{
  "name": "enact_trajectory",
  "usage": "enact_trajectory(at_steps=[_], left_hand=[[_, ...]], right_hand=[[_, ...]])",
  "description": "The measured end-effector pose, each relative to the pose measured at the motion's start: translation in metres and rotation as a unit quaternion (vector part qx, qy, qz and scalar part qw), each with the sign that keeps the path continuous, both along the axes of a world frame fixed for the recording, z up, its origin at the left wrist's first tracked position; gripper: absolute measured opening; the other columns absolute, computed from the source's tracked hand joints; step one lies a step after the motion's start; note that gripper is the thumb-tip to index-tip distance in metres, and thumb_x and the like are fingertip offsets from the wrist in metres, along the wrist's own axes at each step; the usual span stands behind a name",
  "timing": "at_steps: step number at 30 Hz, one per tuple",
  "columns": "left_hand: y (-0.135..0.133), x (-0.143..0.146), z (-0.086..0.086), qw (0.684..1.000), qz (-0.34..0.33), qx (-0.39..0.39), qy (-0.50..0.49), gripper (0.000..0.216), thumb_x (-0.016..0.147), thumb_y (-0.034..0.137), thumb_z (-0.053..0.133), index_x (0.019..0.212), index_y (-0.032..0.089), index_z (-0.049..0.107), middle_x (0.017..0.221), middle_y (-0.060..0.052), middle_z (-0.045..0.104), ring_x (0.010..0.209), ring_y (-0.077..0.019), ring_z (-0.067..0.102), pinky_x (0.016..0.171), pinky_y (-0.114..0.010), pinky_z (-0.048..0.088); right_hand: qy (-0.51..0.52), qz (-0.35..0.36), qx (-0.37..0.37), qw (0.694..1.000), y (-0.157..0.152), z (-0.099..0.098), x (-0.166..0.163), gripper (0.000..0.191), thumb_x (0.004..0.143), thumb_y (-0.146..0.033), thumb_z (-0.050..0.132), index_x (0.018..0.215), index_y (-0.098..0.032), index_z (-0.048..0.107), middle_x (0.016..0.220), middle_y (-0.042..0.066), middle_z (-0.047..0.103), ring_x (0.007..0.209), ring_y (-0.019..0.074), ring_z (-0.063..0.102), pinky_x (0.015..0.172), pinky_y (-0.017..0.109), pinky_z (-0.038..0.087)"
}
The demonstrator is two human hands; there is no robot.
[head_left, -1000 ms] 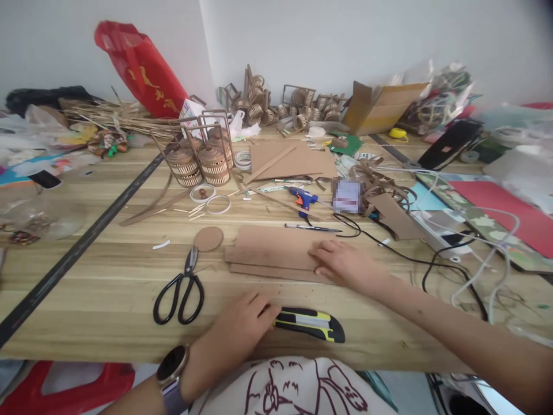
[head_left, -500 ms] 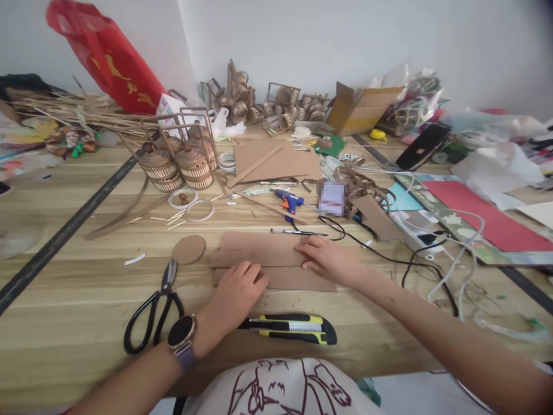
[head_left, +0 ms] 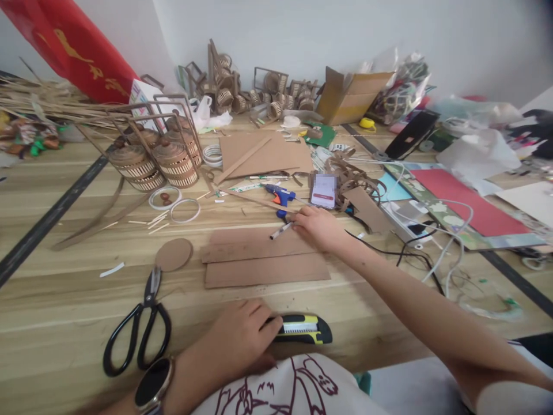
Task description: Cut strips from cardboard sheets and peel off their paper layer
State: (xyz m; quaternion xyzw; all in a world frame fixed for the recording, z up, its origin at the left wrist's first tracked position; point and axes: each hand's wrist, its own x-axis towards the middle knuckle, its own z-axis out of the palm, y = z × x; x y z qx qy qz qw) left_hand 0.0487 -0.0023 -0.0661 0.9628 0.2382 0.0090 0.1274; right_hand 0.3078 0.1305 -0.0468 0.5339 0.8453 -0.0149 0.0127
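Note:
My left hand [head_left: 242, 337] lies at the near table edge with its fingers closed over the black-and-yellow utility knife [head_left: 306, 328]. My right hand [head_left: 317, 226] reaches across the table and pinches a pen [head_left: 280, 230] just above the brown cardboard strips [head_left: 263, 259]. A blue glue gun [head_left: 279, 196] and a phone [head_left: 323, 190] lie just beyond that hand. Black scissors [head_left: 138, 328] and a cardboard disc [head_left: 173, 254] rest to the left of the strips.
Woven cardboard baskets in a frame [head_left: 155, 155] stand at the back left, with white rings [head_left: 175, 204] in front. A larger cardboard sheet [head_left: 259, 154], an open box [head_left: 352, 98], cables [head_left: 423, 253], red paper [head_left: 470, 204] and a red bag [head_left: 82, 57] crowd the wooden table [head_left: 64, 276].
My left hand left the cardboard strips and came back onto the utility knife. My right hand moved up off the strips and picked up the pen. The view shifted to the right.

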Motion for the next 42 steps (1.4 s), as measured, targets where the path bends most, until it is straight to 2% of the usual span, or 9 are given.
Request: enact_trajectory(at_steps=[3,7,10,13,16,20,23,29,42], left_hand=[[-0.004,0.005,-0.003,0.999,0.021,-0.01,0.038,0.049,0.082,0.033,0.08,0.123,0.014,0.06,0.108,-0.01,0.07,0.097,-0.0263,0.065,0.078,-0.036,0.057],[0.001,0.008,-0.004,0.998,0.058,0.014,0.032,0.033,0.085,0.022,0.075,0.115,0.013,0.063,0.107,-0.01,0.069,0.097,-0.0264,0.065,0.078,-0.036,0.056],[0.005,0.007,0.0,0.991,0.072,0.115,0.0,0.018,0.093,0.013,0.06,0.11,0.013,0.065,0.103,-0.01,0.07,0.09,-0.0247,0.064,0.075,-0.036,0.054],[0.009,0.01,0.009,0.978,0.079,0.189,-0.043,0.02,0.097,0.011,0.05,0.111,0.012,0.065,0.099,-0.009,0.07,0.086,-0.0238,0.063,0.074,-0.037,0.053],[0.009,0.017,0.018,0.968,0.078,0.225,-0.08,0.024,0.099,0.012,0.045,0.113,0.012,0.064,0.098,-0.008,0.069,0.087,-0.0237,0.063,0.08,-0.039,0.051],[0.009,0.014,0.023,0.95,0.09,0.259,-0.148,0.027,0.101,0.014,0.045,0.123,0.012,0.06,0.113,-0.009,0.069,0.109,-0.0253,0.059,0.1,-0.043,0.045],[0.013,0.0,0.025,0.932,0.15,0.264,-0.2,0.028,0.099,0.02,0.054,0.125,0.011,0.058,0.121,-0.012,0.067,0.119,-0.0287,0.055,0.105,-0.047,0.043],[0.027,-0.026,0.015,0.918,0.256,0.225,-0.204,0.021,0.097,0.022,0.056,0.115,0.013,0.063,0.116,-0.013,0.067,0.115,-0.0304,0.057,0.1,-0.05,0.05],[0.046,-0.018,-0.015,0.937,0.275,0.196,-0.086,0.034,0.095,0.026,0.059,0.123,0.009,0.066,0.134,-0.021,0.061,0.127,-0.0394,0.054,0.105,-0.057,0.047]], right_hand=[[0.024,0.0,-0.012,1.0,0.0,0.001,-0.007,0.032,0.096,-0.029,0.055,0.122,-0.015,0.066,0.113,0.017,0.069,0.109,0.0305,0.062,0.09,0.039,0.044],[0.084,-0.001,-0.018,0.996,-0.016,0.013,-0.011,0.051,0.098,-0.033,0.05,0.145,-0.014,0.046,0.126,0.016,0.066,0.106,0.0258,0.064,0.088,0.035,0.047],[0.138,0.031,-0.085,0.986,-0.045,0.027,-0.013,0.041,0.097,-0.037,0.053,0.132,-0.018,0.059,0.116,0.011,0.071,0.095,0.0205,0.067,0.08,0.03,0.049],[0.239,0.093,-0.298,0.919,-0.075,0.031,-0.019,0.036,0.095,-0.046,0.053,0.114,-0.018,0.066,0.092,0.005,0.074,0.078,0.0171,0.066,0.067,0.026,0.048],[0.313,0.066,-0.432,0.844,-0.098,0.019,-0.028,0.047,0.094,-0.062,0.046,0.089,-0.018,0.062,0.074,0.002,0.068,0.064,0.0146,0.062,0.059,0.025,0.047],[0.417,-0.068,-0.488,0.764,-0.112,-0.001,-0.03,0.062,0.083,-0.082,0.043,0.083,-0.02,0.051,0.065,-0.003,0.059,0.048,0.0104,0.056,0.046,0.023,0.043],[0.457,-0.14,-0.489,0.73,-0.117,-0.005,-0.023,0.067,0.078,-0.086,0.046,0.08,-0.019,0.052,0.058,-0.005,0.055,0.041,0.0082,0.051,0.041,0.021,0.038],[0.453,-0.18,-0.467,0.738,-0.121,-0.004,-0.014,0.061,0.081,-0.079,0.05,0.071,-0.019,0.051,0.052,-0.005,0.054,0.038,0.0071,0.049,0.038,0.021,0.035],[0.443,-0.183,-0.457,0.749,-0.126,0.004,-0.003,0.034,0.086,-0.052,0.051,0.074,-0.02,0.048,0.06,-0.004,0.055,0.043,0.0064,0.049,0.043,0.022,0.037]])
